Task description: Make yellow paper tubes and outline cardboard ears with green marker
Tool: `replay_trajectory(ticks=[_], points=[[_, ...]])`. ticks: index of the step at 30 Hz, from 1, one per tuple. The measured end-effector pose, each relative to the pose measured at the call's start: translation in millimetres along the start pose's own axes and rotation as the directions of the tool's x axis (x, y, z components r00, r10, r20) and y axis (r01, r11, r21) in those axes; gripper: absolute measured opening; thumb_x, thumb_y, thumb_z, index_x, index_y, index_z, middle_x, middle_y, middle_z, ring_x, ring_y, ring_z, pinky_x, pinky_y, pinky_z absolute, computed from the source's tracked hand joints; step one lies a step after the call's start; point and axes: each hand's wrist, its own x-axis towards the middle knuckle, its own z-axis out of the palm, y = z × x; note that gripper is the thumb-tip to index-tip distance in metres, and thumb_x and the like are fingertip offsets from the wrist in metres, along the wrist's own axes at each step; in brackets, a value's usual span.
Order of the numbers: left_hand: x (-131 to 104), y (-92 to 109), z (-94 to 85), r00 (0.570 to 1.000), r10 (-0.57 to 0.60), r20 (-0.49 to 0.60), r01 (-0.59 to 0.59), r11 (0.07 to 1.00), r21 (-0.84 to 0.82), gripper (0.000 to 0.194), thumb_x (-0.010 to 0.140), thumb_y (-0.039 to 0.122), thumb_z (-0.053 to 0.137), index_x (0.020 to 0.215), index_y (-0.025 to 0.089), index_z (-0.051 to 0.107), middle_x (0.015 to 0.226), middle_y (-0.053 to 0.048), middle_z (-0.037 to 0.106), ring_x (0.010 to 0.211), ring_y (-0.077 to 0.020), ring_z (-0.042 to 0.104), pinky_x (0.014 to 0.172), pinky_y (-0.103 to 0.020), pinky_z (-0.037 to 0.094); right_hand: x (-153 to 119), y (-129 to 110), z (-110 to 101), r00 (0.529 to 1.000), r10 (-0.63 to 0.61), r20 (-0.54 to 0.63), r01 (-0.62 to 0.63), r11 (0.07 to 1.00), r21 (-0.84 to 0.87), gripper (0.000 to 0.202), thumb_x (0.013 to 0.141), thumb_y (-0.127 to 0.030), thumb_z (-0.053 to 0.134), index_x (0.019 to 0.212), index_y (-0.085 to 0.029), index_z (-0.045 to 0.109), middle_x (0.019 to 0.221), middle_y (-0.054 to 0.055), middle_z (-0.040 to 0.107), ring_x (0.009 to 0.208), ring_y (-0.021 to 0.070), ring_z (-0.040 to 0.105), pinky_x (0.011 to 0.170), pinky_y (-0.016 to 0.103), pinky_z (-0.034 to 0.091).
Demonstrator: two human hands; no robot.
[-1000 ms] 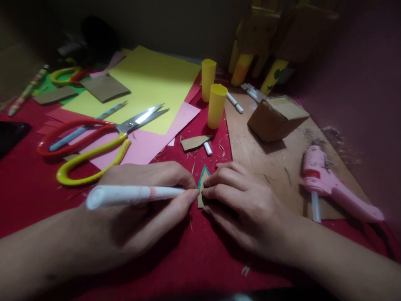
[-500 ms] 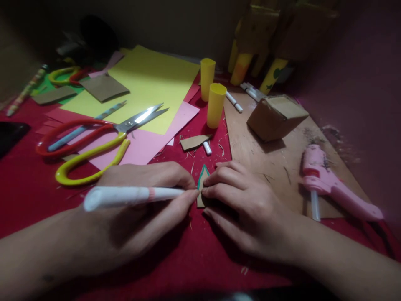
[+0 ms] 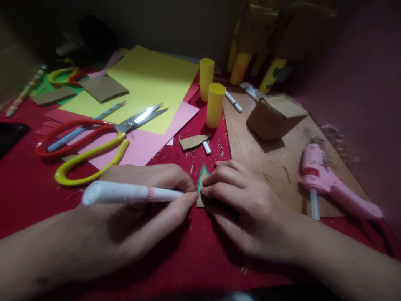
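My left hand (image 3: 150,209) pinches a white marker pen (image 3: 115,193), its barrel lying across the hand and its tip hidden at the fingertips. Those fingertips meet the left edge of a small pointed cardboard piece (image 3: 201,200), which has a green line along its slanted edges. With bent fingers my right hand (image 3: 247,205) holds this piece down on the red cloth from the right, covering part of it. Just beyond the hands lie another cardboard scrap (image 3: 194,143) and a white pen cap (image 3: 206,147).
Large scissors (image 3: 125,127) lie open at left over pink and yellow paper (image 3: 156,79). Two yellow paper tubes (image 3: 215,106) stand behind the hands. A cardboard box (image 3: 272,119) sits on a wooden board (image 3: 244,150) at right, near a pink glue gun (image 3: 338,184).
The back end of the marker has shifted slightly, with small motion in my left hand. My right hand and the cardboard piece stay nearly still.
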Motion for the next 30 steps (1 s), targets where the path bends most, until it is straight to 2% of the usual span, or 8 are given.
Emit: replay_trajectory(ticks=[8,13,18,30], points=[[-0.3,0.0,0.4,1.0,-0.012,-0.009,0.012,0.997,0.082,0.023,0.099,0.032,0.044,0.085,0.029,0.062,0.064,0.009,0.062,0.051,-0.0079,0.055,0.047,-0.022,0.037,1.7,-0.5,-0.5,1.0,-0.003,-0.008,0.002,1.0,-0.002,0.017,0.087,-0.006,0.054,0.09,-0.007,0.07,0.089,0.015,0.066,0.085,0.0251,0.055,0.079,0.044,0.049],[-0.4,2.6,-0.4,1.0,0.008,-0.01,-0.007,0.994,0.107,0.025,0.099,0.033,0.042,0.082,0.03,0.061,0.062,0.01,0.061,0.05,-0.0078,0.054,0.048,-0.024,0.037,1.2,-0.6,-0.5,1.0,-0.002,-0.006,0.002,1.0,-0.003,0.017,0.088,-0.006,0.052,0.091,-0.011,0.069,0.09,0.014,0.066,0.084,0.0239,0.054,0.078,0.043,0.05],[0.6,3.0,-0.5,0.999,-0.04,-0.02,0.042,0.993,0.107,0.024,0.099,0.034,0.044,0.083,0.029,0.062,0.061,0.01,0.061,0.048,-0.0066,0.053,0.046,-0.023,0.037,2.0,-0.4,-1.1,1.0,0.005,0.0,-0.005,1.0,-0.004,0.017,0.087,-0.006,0.053,0.091,-0.01,0.069,0.091,0.014,0.066,0.085,0.0246,0.054,0.078,0.043,0.049],[0.0,0.9,1.0,0.998,0.063,-0.008,-0.062,0.993,0.101,0.023,0.098,0.031,0.043,0.082,0.03,0.059,0.06,0.01,0.062,0.048,-0.0079,0.055,0.047,-0.021,0.04,2.1,0.3,-1.1,1.0,-0.003,-0.009,0.003,1.0,-0.005,0.017,0.087,-0.006,0.053,0.091,-0.01,0.068,0.09,0.014,0.066,0.085,0.025,0.055,0.078,0.043,0.05]])
